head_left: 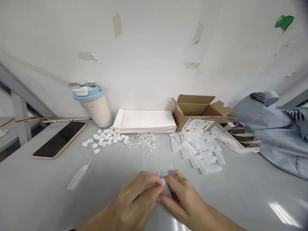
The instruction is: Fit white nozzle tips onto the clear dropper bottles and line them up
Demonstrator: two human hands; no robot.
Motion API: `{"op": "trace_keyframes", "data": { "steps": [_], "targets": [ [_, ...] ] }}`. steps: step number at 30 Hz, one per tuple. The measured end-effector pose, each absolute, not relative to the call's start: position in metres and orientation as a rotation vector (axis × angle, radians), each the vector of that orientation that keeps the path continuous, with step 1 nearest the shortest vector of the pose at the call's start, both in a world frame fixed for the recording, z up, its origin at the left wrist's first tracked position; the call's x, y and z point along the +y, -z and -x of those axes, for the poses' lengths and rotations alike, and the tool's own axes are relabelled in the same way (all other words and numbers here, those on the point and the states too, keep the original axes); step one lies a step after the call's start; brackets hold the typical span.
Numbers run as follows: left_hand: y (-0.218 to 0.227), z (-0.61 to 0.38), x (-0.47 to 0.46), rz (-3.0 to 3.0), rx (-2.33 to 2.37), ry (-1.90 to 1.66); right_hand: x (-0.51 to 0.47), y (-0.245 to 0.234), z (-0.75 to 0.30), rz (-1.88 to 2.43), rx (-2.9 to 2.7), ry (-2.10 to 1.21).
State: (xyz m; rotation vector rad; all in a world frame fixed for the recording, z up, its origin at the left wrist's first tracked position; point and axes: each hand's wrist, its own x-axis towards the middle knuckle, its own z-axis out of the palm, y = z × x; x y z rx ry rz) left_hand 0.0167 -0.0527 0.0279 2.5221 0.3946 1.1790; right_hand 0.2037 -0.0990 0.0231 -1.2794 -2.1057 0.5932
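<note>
My right hand (184, 195) grips a small translucent squeeze bottle (166, 191) by its body, close to the table's front. At the bottle's white neck (163, 182), the thumb and fingers of my left hand (141, 195) are pinched together. A thin, curved white tube (165, 167) rises from the neck and bends to the right. Part of the bottle is hidden behind my fingers. To the left lies a similar bottle (77, 178) with a curved tube on its tip.
Behind my hands are piles of white caps (106, 137), curved tubes (145, 141) and loose bottles (196, 147). Farther back stand a tumbler (96, 109), a stack of white envelopes (145, 120) and an open cardboard box (192, 120). A phone (60, 139) lies left; tape rolls (243, 136) and blue fabric (276, 141) lie right.
</note>
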Motion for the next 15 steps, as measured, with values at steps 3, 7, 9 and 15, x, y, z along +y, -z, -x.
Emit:
{"op": "trace_keyframes", "data": {
  "steps": [3, 7, 9, 15],
  "targets": [
    [-0.03, -0.016, -0.053, -2.528, 0.355, -1.161, -0.101, -0.026, -0.204, 1.304, -2.038, -0.603],
    [-0.034, -0.015, -0.055, -2.528, 0.378, -1.154, -0.102, -0.029, -0.204, 1.316, -1.986, -0.653],
    [-0.035, -0.015, -0.055, -2.538, 0.358, -1.193, -0.101, -0.028, -0.205, 1.323, -1.967, -0.675],
    [-0.041, -0.013, -0.054, -2.656, 0.309, -1.17, -0.102, -0.023, -0.206, 1.351, -1.942, -0.593]
  ]
}}
